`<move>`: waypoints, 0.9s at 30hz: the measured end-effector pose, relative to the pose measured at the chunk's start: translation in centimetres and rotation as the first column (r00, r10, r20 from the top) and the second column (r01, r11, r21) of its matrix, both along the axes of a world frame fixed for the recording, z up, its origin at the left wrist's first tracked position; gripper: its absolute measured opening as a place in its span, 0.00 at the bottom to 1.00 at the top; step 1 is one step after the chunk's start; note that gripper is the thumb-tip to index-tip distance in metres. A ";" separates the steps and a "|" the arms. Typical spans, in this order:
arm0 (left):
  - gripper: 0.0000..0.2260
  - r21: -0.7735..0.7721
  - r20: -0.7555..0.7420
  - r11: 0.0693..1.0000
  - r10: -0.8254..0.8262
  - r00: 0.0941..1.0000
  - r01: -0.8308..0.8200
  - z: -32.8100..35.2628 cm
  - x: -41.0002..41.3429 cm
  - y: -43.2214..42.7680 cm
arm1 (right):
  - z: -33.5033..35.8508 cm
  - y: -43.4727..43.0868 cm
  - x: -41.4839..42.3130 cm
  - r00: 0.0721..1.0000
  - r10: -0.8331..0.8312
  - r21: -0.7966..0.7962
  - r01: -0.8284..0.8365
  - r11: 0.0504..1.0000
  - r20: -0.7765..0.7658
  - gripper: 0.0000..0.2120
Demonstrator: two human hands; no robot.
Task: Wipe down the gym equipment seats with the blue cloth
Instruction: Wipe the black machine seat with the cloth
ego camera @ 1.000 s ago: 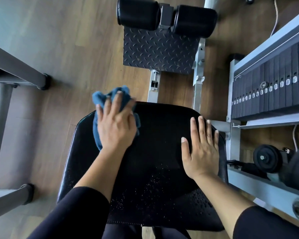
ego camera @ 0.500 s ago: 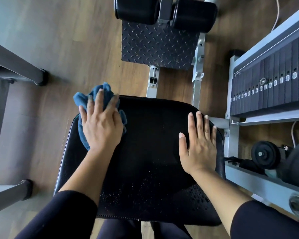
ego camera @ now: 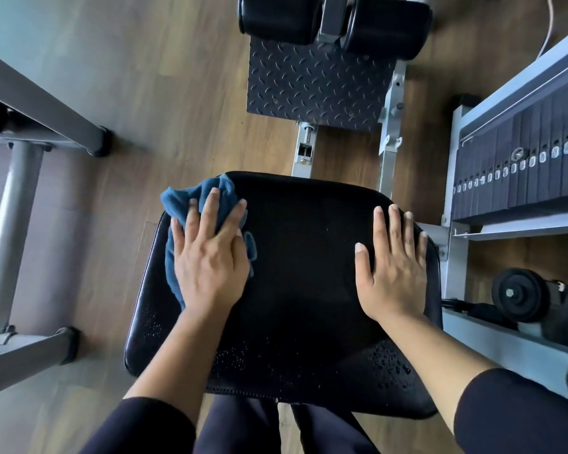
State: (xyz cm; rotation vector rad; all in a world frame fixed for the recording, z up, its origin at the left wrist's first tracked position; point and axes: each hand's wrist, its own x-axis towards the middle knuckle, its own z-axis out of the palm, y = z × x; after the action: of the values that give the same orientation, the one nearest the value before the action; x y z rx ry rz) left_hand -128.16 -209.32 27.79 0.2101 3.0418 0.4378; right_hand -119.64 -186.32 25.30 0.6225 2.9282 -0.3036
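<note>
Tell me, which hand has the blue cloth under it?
The left hand, pressing flat on the blue cloth at the black seat's far left corner. The right hand rests bare on the seat, with no cloth beneath it.

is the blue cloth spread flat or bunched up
Bunched up: the crumpled blue cloth shows uneven folds around the left hand pressing it onto the far left corner of the black padded seat.

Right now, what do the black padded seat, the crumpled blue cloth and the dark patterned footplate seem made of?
Black padded seat: likely vinyl, smooth, slightly glossy; droplets bead on it.
Crumpled blue cloth: soft, matte towelling or microfibre; it bunches in folds.
Dark patterned footplate: probably metal tread plate; raised dash pattern.
</note>
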 end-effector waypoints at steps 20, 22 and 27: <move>0.19 0.165 -0.018 0.974 -0.153 0.988 0.154 0.9 1.4 0.4 | 0.5 -0.1 -0.2 0.999 -0.015 -0.042 0.017 0.999 0.037 0.33; 0.20 0.113 -0.021 0.990 -0.079 0.997 0.081 0.4 -0.1 -2.4 | 1.0 -1.0 -0.9 0.997 -0.070 -0.085 0.072 0.994 0.024 0.33; 0.23 0.001 0.113 0.994 -0.106 0.988 0.107 -1.2 -1.8 -6.1 | 2.6 -6.7 -4.3 0.995 0.009 -0.228 -0.030 0.973 -0.094 0.33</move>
State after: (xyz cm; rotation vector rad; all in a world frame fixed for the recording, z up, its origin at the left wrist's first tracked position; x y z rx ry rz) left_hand -129.98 -215.43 26.55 0.3339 2.9044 0.4189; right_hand -123.96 -193.00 27.95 0.5585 2.9223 -0.6740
